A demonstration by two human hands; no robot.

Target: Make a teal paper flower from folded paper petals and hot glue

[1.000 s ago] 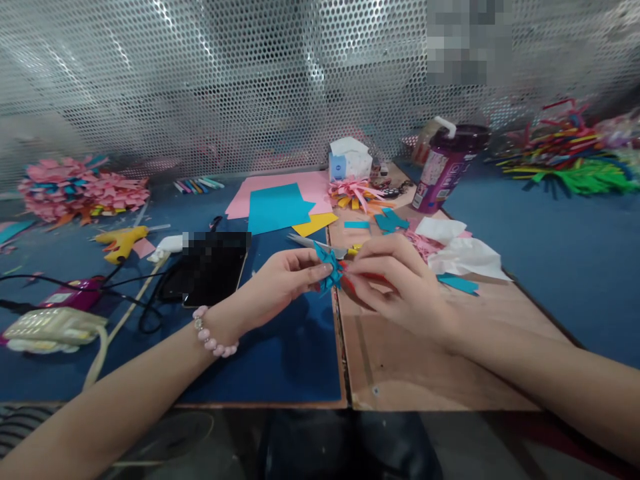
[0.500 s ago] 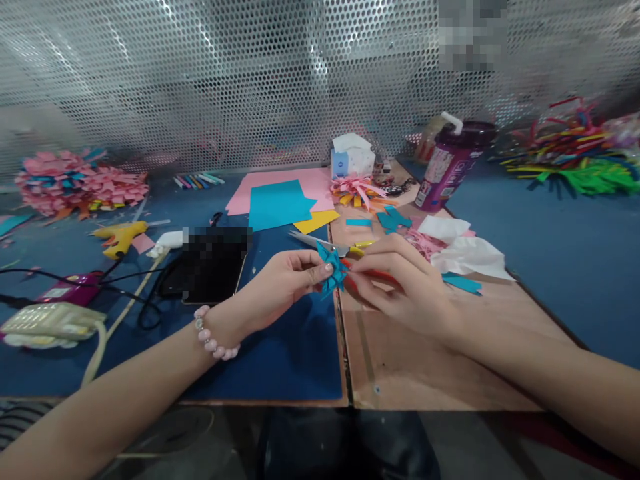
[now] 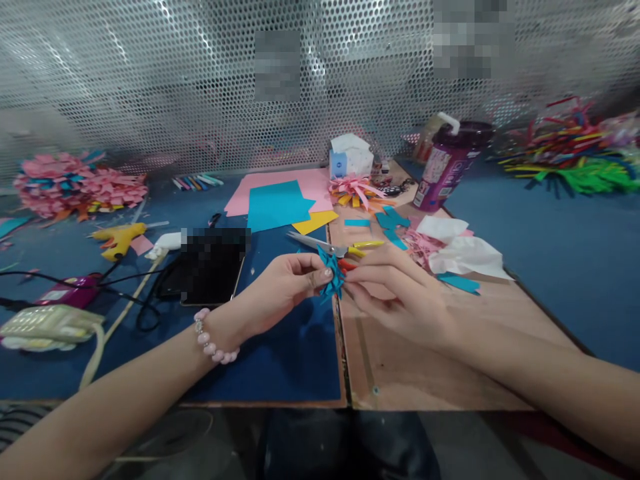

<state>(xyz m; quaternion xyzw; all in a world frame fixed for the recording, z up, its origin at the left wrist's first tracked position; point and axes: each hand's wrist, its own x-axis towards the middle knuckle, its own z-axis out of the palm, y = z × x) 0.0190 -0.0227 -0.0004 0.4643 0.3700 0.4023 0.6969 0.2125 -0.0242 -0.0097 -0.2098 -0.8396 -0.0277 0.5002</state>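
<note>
Between thumb and fingers, my left hand pinches a blue fringed paper flower above the seam of the table. My right hand has its fingertips closed on the flower's right side, at the paper strips. Just behind the flower lie open scissors with yellow and red-orange handles, partly covered by the flower and my right hand. Cut blue paper pieces and a blue strip rest beyond the scissors. Blue, pink and yellow sheets lie farther back.
A phone, a yellow glue gun, cables and a power strip lie at the left. Crumpled tissue and a purple cup stand right. A perforated metal panel closes off the back.
The blue paper flower has turned slightly in my fingers, and my right fingertips have shifted a little lower and closer against it. The surroundings stay put.
</note>
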